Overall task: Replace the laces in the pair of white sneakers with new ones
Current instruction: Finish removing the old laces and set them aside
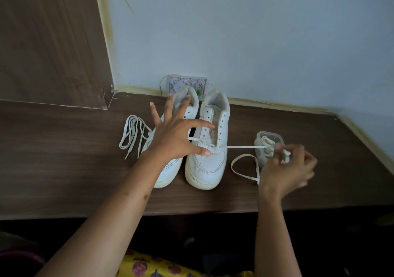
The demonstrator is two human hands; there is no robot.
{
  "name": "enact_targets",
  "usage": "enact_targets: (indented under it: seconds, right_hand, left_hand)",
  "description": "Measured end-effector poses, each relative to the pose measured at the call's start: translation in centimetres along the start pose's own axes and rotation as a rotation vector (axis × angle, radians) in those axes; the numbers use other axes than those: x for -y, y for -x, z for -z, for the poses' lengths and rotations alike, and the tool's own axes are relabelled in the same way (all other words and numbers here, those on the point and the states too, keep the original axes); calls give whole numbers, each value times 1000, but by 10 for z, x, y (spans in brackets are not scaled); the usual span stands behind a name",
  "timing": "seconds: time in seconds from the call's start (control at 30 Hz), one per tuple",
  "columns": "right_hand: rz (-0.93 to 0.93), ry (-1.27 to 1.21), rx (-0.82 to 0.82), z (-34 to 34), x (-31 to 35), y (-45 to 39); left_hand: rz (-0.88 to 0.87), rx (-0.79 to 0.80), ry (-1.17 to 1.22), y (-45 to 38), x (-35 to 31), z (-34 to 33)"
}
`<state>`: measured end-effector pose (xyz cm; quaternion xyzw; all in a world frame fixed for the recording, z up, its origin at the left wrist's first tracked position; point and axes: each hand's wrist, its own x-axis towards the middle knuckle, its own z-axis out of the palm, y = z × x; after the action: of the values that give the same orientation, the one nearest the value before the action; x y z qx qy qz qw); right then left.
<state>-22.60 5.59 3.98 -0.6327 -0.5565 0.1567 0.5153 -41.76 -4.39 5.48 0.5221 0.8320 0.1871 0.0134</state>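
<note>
Two white sneakers stand side by side on the brown table, toes toward me. The right sneaker (210, 149) has a white lace (243, 147) threaded through its lowest eyelets and stretched taut to the right. My right hand (285, 170) pinches that lace, slightly blurred; a slack loop of it lies on the table beside the shoe. My left hand (177, 136) is spread wide with straight fingers, thumb pressing the right sneaker's toe area, fingers reaching over the left sneaker (170, 170). A loose lace (133, 134) lies in a bundle left of the shoes.
A small clear plastic container (269, 140) holding more laces sits right of the shoes, partly behind my right hand. A patterned card (187, 84) leans on the pale wall behind the sneakers. A wooden panel (53, 42) rises at the left. The table's front edge (191, 211) is near me.
</note>
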Motion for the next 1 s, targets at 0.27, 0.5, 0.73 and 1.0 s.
enact_targets:
  seconds: [0.27,0.5,0.73,1.0]
  right_hand:
    - [449,193,675,-18,8,27]
    - [242,271,203,-6,2,2]
    - [146,140,207,-3,0,3]
    - [394,195,742,-17,7,22]
  left_hand:
    - [1,-16,6,1,1,0]
    - [-6,-14,24,1,1,-1]
    - [-6,-6,13,0,2,0]
    - [3,-11,13,-1,3,-1]
